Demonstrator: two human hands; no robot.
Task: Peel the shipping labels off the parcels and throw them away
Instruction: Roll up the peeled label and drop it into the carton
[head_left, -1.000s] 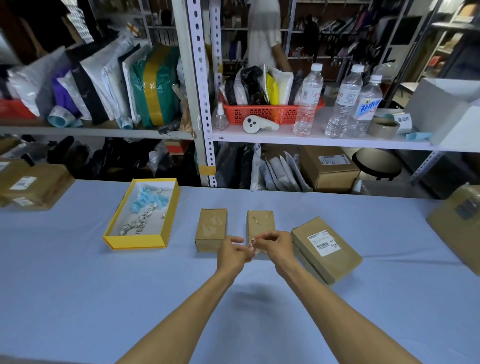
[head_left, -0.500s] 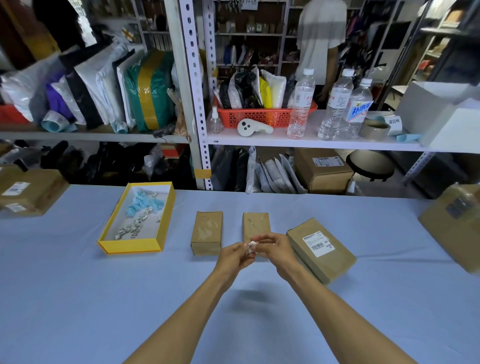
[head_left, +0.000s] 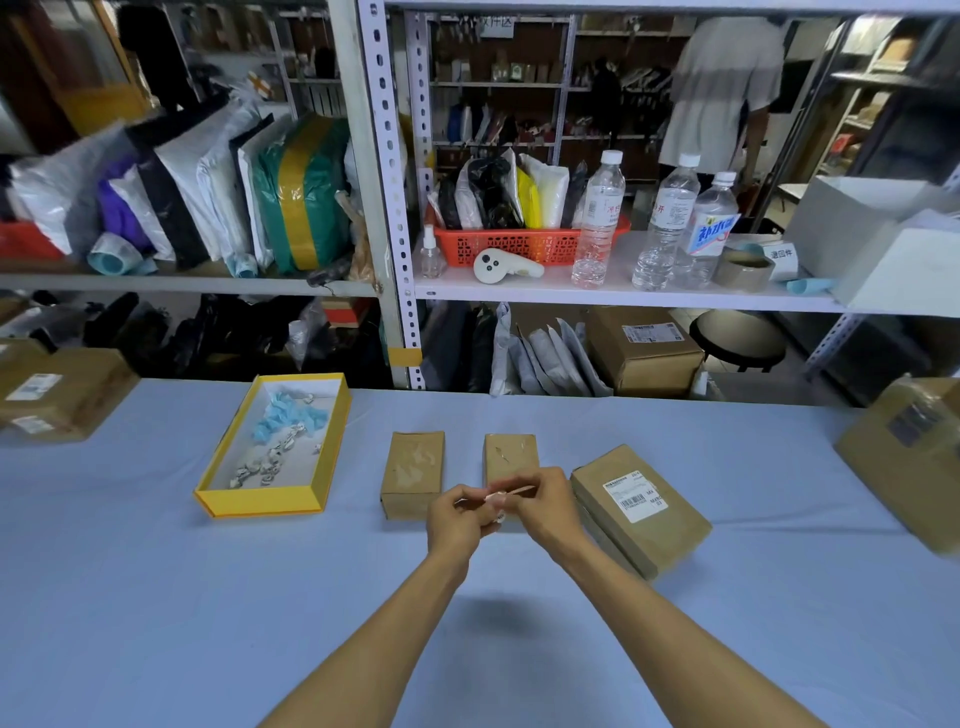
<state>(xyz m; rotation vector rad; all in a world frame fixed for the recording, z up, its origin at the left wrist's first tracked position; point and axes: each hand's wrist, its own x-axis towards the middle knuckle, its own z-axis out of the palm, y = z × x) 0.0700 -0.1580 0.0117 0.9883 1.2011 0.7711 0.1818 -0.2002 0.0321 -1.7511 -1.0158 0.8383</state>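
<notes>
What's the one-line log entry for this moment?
left hand, right hand: pinch crumpled label | labelled parcel: untouched | yellow tray: holds scraps

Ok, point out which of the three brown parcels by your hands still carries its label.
The largest brown cardboard parcel, rightmost: its white barcode label is intact; the two smaller parcels show only scuffed tops.

Left hand (head_left: 458, 519) and right hand (head_left: 546, 512) are bare, forearms seemingly unsleeved to the elbows.

Yellow tray (head_left: 262, 506) with a white inside, brown boxes (head_left: 413, 473), pale blue table (head_left: 156, 597), orange basket (head_left: 511, 244).
</notes>
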